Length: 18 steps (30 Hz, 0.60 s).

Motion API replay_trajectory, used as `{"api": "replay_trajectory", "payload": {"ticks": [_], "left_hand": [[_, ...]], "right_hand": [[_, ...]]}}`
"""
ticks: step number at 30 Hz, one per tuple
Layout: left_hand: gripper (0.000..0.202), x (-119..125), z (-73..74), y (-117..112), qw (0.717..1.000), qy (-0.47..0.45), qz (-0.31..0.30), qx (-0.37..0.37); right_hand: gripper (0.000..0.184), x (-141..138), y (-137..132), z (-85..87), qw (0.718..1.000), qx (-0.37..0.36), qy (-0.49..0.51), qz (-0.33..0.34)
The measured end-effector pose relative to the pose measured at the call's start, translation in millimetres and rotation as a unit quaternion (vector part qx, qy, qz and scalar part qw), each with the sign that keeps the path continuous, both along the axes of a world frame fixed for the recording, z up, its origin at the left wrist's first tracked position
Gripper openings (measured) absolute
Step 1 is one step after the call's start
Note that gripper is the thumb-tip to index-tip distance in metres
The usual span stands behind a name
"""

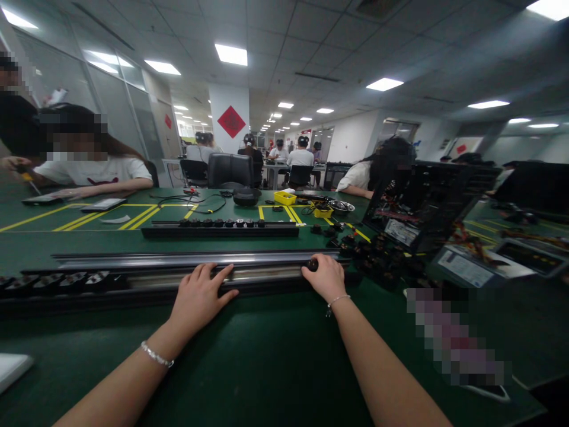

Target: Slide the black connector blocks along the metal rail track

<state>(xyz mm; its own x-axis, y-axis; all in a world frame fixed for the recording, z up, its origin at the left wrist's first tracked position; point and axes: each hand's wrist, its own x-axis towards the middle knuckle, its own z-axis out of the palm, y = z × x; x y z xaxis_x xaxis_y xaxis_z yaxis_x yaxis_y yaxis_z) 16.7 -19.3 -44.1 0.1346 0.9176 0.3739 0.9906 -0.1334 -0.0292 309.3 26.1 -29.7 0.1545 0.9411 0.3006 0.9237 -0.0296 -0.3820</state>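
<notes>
A long dark track [267, 274] with a shiny inner channel lies crosswise in front of me. My left hand [201, 295] rests on it near the middle, fingers spread. My right hand [328, 276] is curled around a small black part [313, 264] at the track's right portion; its exact kind is hard to make out. Several black parts [71, 281] with silvery tops sit in a row in the track's left end. Just behind runs a second long rail [146, 259]. A shorter black rail [220, 230] farther back carries several similar parts.
Right of my right hand is a heap of small black parts [377, 255], beside an opened computer case [427, 201] and a power supply [471, 264]. Yellow bins [284, 197], a metal bowl [342, 206] and cables stand farther back. A person [98, 160] works across the green table [267, 356].
</notes>
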Motion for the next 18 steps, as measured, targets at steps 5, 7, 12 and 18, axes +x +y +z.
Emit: {"api": "replay_trajectory", "payload": {"ticks": [5, 7, 12, 18], "left_hand": [[0.059, 0.8, 0.9, -0.5, 1.0, -0.001, 0.003, -0.003], [0.06, 0.4, 0.6, -0.2, 1.0, -0.001, 0.001, -0.003], [0.06, -0.8, -0.8, 1.0, 1.0, -0.002, 0.001, -0.003], [0.059, -1.0, -1.7, 0.8, 1.0, 0.003, -0.001, 0.001]], "right_hand": [[0.031, 0.9, -0.8, 0.8, 1.0, -0.006, -0.002, -0.012], [0.03, 2.2, -1.1, 1.0, 1.0, -0.006, -0.003, -0.017], [0.029, 5.1, -0.9, 1.2, 1.0, -0.013, -0.001, -0.018], [0.026, 6.3, -0.3, 3.5, 1.0, -0.025, 0.0, -0.013]]}}
